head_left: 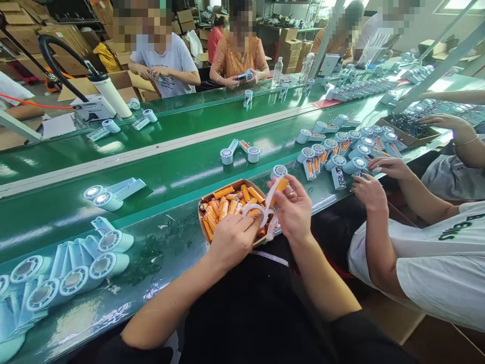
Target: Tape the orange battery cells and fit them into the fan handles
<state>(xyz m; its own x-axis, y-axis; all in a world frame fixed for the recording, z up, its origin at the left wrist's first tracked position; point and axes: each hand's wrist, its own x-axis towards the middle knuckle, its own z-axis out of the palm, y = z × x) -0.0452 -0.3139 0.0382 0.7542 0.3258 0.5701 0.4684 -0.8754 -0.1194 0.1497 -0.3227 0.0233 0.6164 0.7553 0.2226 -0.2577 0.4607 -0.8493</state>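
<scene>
My left hand (233,237) is closed on a roll of white tape (261,208), its ring hanging over a small cardboard box (202,222). Several orange cylindrical batteries (223,192) lie heaped in that box, some with white strips on them. Just right of it, my right hand (297,205) pinches an orange battery (281,184) between thumb and fingers. A white strip (270,194) runs between the roll and this battery. Beyond my right hand stands a light blue fan-like housing (279,172), partly hidden.
Light blue housings (74,280) stack up at the left. More housings (337,146), several with orange batteries inside, crowd the right beside a co-worker's hands (371,187). A green conveyor belt (170,167) runs past the bench. Other people sit across it.
</scene>
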